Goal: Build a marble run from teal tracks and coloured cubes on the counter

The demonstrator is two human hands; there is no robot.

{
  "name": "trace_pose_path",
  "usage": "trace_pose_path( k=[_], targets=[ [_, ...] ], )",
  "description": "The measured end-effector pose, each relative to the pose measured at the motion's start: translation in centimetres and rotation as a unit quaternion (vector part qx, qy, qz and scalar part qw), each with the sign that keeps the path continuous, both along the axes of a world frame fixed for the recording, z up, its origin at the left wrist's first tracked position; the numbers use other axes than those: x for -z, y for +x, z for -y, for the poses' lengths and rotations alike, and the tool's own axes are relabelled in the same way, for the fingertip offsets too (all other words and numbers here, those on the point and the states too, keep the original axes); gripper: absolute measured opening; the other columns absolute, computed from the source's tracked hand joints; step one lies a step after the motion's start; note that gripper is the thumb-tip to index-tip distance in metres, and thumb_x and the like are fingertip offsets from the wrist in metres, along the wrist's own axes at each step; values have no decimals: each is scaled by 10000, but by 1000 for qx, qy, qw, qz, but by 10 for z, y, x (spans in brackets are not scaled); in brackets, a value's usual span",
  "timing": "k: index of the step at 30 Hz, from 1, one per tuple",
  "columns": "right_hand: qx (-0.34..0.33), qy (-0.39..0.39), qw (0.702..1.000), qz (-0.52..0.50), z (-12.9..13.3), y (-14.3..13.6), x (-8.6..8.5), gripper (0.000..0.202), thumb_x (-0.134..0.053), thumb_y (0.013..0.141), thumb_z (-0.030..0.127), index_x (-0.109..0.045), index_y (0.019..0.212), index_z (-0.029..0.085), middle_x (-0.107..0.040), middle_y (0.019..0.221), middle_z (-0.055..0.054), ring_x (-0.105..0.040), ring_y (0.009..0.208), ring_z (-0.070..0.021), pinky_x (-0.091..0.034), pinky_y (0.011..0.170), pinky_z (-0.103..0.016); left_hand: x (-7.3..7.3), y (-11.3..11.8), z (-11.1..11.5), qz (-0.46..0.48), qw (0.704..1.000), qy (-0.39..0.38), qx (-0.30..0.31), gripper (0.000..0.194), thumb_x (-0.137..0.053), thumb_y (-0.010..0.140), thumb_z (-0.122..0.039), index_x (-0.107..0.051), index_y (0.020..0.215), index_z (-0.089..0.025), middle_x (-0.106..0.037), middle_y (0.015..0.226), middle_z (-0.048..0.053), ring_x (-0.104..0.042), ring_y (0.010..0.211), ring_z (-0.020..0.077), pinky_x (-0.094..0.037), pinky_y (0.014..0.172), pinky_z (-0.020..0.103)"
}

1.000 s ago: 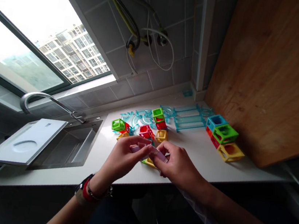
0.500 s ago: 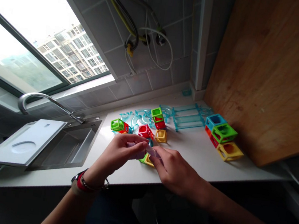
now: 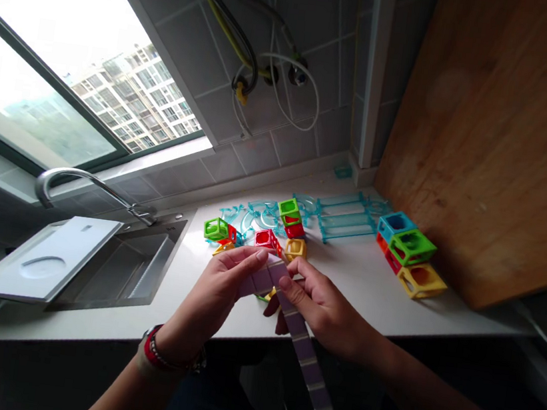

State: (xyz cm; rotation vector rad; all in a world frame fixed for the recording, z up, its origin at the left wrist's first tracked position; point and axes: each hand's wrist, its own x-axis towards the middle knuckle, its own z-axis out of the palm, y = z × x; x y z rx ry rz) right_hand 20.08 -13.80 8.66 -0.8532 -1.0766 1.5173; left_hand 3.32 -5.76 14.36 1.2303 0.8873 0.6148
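Note:
A long purple strip (image 3: 306,357) with pale cross lines runs between my hands and hangs down past the counter's front edge. The fingers of my left hand (image 3: 223,282) are closed on its upper left end. My right hand (image 3: 324,302) pinches the strip a little further right, thumb on top. Just behind my fingers are a red cube frame (image 3: 266,238) and a yellow one (image 3: 294,249). Part of a green and yellow piece shows beneath the strip, mostly hidden by my hands.
Green and red cube frames (image 3: 288,212) stand mid-counter, with clear blue track pieces (image 3: 347,218) behind. More coloured cube frames (image 3: 413,246) sit at the right beside a wooden board (image 3: 494,140). At the left are a sink (image 3: 131,267), a faucet (image 3: 90,175) and a white box (image 3: 52,260).
The purple strip, earlier bunched between my fingers, now shows its flat face and hangs down at the right. My left hand has tilted more upright.

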Motion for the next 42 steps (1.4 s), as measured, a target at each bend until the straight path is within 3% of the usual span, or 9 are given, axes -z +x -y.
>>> trace_pose_path(
  k=[5,9,12,16,25,31,34,37,42],
  targets=[
    [33,-15,998,-61,-5,-1,2,370,-623,1000,554,-532,1010,195,-754,822,-27,-644,525,-112,-507,519,-223,-8,-7,-1,-47,997,57,9,408,-741,920,-478,-754,1153,-144,-736,853,64,-646,687,134,-486,602,216],
    [45,-7,996,-81,-6,-3,2,400,-689,951,562,-571,1012,185,-721,819,-8,-629,535,-108,-518,524,-231,-16,-7,5,-73,991,115,8,487,-857,821,-391,-743,1238,-166,-757,876,66,-664,714,150,-510,620,223],
    [41,2,998,-49,-3,-4,-3,409,-706,938,563,-630,1015,169,-701,848,-15,-656,604,-122,-553,582,-249,-18,-7,8,-86,988,130,5,433,-878,798,-336,-770,1184,-172,-752,807,46,-664,681,146,-518,609,221],
    [39,-5,999,7,-1,-2,-9,414,-708,938,559,-684,979,148,-689,767,-17,-688,685,-149,-561,647,-249,-17,-11,5,-57,991,113,-32,394,-879,802,-308,-773,1160,-181,-781,904,56,-680,726,137,-543,639,209],
    [81,66,986,133,3,3,-7,337,-582,1034,491,-702,1052,177,-648,769,3,-565,623,-118,-420,538,-225,-7,-16,0,-43,996,79,-17,345,-852,839,-297,-793,1159,-182,-795,957,65,-697,764,139,-557,677,221],
    [126,172,942,258,15,7,-21,210,-576,1043,366,-686,979,199,-687,839,-18,-602,720,-152,-445,635,-271,-9,-29,10,-39,988,151,-18,340,-864,816,-235,-814,1152,-244,-813,983,55,-718,768,159,-572,669,240],
    [145,257,913,283,22,2,-21,127,-579,1037,283,-672,1091,215,-710,936,-40,-641,801,-175,-496,710,-297,-16,-37,17,-2,968,253,-5,339,-871,780,-165,-837,1101,-269,-817,1063,72,-747,980,241,-612,878,342],
    [195,330,869,311,25,-6,-15,198,-583,1038,243,-627,1230,222,-722,1041,-76,-673,919,-215,-557,796,-342,-21,-40,26,7,946,324,-17,377,-868,760,-152,-836,1118,-267,-797,1175,110,-688,1213,338,-572,1046,476],
    [270,371,824,333,30,-17,-8,388,-646,1003,184,-587,1381,252,-710,1112,-91,-690,989,-232,-604,830,-352,-10,-40,53,35,958,239,-155,630,-871,794,-221,-682,1388,-315,-629,1489,112,-601,1360,356,-559,1084,462]
  ],
)
